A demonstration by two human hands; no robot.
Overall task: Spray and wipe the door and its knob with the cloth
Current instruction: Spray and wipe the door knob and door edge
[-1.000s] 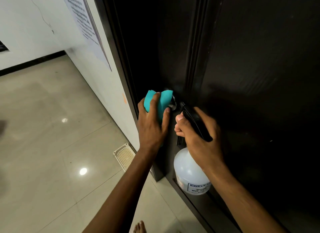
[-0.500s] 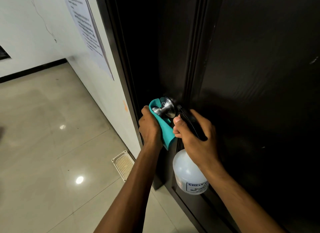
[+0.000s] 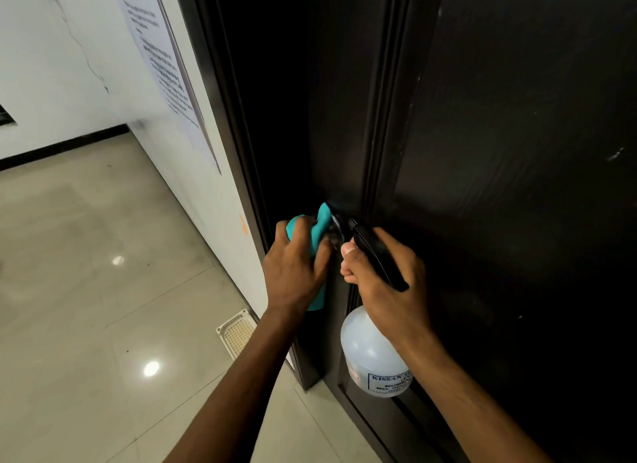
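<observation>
The left hand [image 3: 296, 266] is extended forward from the lower centre of the frame, forearm rising diagonally, back of the hand toward the camera. Its fingers are curled around the teal cloth [image 3: 319, 226] and press it against the door knob [image 3: 336, 233], which sits at the left edge of the dark door [image 3: 499, 152]. The cloth covers most of the knob; only a sliver of metal shows just to the right of the cloth. A tail of cloth hangs below the left palm. The right hand [image 3: 386, 283] comes in from the lower right, wrist bent, and grips the neck and trigger head of the spray bottle [image 3: 372, 355]. The thumb lies on the left side of the black spray head [image 3: 377, 255], and the remaining fingers wrap around the neck; whether a finger is on the trigger cannot be determined. The nozzle points up and left toward the knob, just beside the cloth. The white bottle body hangs below the right hand, close in front of the door, with a printed label facing the camera. The two hands are near each other but apart. To the left, a printed notice [image 3: 162, 66] is fixed to the white wall [image 3: 51, 83]. A tiled floor [image 3: 86, 290] lies below, with a white vent grille [image 3: 238, 331] at the base of the wall.
</observation>
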